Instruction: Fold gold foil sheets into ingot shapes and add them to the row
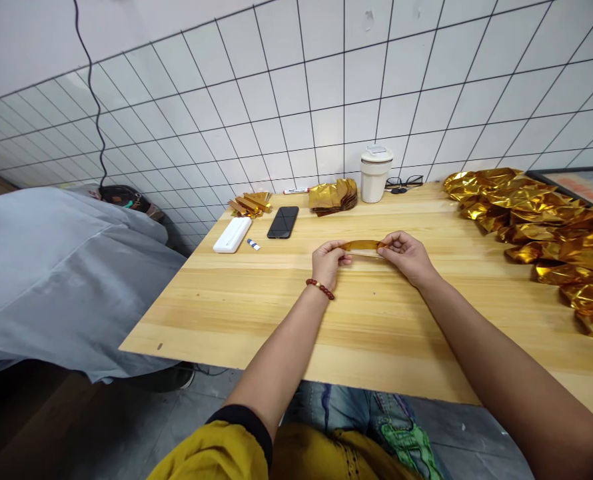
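Just above the wooden table, a narrow strip of gold foil paper is stretched between my two hands. My left hand, with a beaded bracelet at the wrist, pinches the strip's left end. The right end is gripped between the thumb and fingers of my right hand. A thin lower edge shows beneath the strip; whether it is a fold or a second layer I cannot tell. Behind my hands lies a stack of gold foil sheets, and a small bundle of gold strips is at the far left.
Crumpled gold foil pieces line the table's right side. A lidded white cup, glasses and a marker stand or lie by the tiled wall. Left are a black phone, a white box-like device and a small blue-white item.
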Tool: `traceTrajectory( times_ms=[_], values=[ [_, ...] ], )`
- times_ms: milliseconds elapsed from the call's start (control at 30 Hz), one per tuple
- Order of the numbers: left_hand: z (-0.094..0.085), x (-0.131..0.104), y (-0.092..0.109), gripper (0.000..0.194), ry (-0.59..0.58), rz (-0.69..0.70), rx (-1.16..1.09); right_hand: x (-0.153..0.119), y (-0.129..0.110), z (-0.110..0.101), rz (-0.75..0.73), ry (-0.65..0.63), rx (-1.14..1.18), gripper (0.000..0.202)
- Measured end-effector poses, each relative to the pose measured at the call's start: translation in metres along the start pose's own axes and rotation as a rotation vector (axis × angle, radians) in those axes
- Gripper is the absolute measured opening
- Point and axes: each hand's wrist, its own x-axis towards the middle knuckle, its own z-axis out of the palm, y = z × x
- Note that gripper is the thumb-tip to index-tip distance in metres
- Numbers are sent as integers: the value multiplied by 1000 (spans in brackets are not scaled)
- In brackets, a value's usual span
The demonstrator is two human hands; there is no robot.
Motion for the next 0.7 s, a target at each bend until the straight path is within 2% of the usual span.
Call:
traceTrajectory(
  times_ms=[100, 200, 333, 700],
  values=[
    [0, 0, 4, 18, -19, -54, -82, 1, 1, -1, -9, 8, 18, 39],
    [-1, 0, 6, 17, -102, -89, -186, 2, 1, -1, 6, 42, 39, 41],
    [-2, 1, 4, 30, -168, -93, -204, 4, 2, -1, 23, 87, 43, 44],
    [-3, 3, 5, 19, -30, -72, -160, -2, -6, -2, 35, 4, 37, 34]
  ],
)
